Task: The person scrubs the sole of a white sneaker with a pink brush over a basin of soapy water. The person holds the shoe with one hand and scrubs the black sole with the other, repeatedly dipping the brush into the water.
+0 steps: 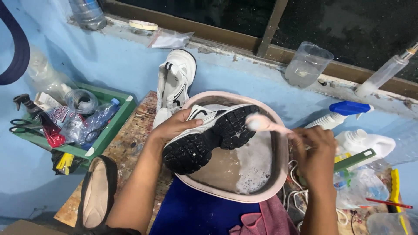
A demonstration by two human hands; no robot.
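My left hand (pixel 174 127) grips a white sneaker with a black sole (pixel 209 137), held sole-up and tilted over a pink basin (pixel 278 174) of soapy water. My right hand (pixel 315 150) holds a pink brush (pixel 261 122) whose blurred head touches the heel end of the sole. A second white sneaker (pixel 175 82) leans upright against the blue wall just behind the basin.
A green tray (pixel 111 126) of bottles, scissors and packets sits at the left. A dark flat shoe (pixel 96 191) lies at the bench's near left. White spray and jug bottles (pixel 361 141) stand right. A clear cup (pixel 307 64) rests on the window ledge. Blue and pink cloths (pixel 200 213) lie in front.
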